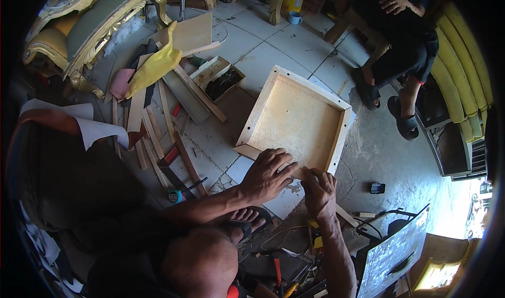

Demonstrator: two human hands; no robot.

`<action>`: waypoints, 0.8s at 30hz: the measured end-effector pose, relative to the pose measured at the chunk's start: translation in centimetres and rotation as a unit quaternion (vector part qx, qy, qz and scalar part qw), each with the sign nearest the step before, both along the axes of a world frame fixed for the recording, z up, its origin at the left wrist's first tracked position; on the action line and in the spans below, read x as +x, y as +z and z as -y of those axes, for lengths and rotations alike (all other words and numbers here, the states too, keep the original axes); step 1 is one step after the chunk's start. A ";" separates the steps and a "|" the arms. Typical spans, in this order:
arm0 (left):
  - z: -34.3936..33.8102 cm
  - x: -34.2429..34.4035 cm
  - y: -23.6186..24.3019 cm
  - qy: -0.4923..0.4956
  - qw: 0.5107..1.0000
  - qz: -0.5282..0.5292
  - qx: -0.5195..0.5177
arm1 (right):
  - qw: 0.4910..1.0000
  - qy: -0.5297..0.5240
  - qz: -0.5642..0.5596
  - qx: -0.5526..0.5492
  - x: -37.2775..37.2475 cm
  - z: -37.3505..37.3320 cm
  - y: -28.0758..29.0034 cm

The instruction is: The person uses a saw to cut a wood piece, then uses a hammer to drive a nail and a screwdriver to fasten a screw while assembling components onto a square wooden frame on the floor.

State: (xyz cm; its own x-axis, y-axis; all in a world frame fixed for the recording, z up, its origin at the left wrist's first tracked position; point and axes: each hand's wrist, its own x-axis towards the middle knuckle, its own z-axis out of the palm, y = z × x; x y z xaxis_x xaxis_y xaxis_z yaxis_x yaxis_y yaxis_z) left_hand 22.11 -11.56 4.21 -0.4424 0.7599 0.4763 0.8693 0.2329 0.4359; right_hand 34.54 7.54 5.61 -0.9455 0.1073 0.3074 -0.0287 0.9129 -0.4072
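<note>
Head view: left hand [267, 173] flat and right hand [318, 192] curled, seemingly gripping nothing, press the near rail of wooden tray frame [294, 122] on tiled floor [263, 51]—stiff, light, likely best held by rails.

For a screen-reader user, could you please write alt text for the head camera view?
A person's left hand and right hand press on the near edge of a shallow square wooden frame lying on a tiled floor. Wood strips, a small tape measure and hand tools lie scattered around, and another person sits on the far side.
</note>
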 end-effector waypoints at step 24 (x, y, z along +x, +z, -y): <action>-1.6 -2.3 -1.6 -0.014 0.997 -0.009 -0.075 | 0.986 -0.142 -0.019 -0.085 3.1 -1.3 -0.8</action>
State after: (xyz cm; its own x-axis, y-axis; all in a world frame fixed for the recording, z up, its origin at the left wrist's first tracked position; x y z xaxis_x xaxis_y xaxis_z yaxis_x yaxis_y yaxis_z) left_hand 19.81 -9.91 2.60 -0.4128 0.8351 0.3637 0.8839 0.2708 0.3814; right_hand 37.63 8.85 4.85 -0.8582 0.4187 0.2970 0.2000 0.8055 -0.5578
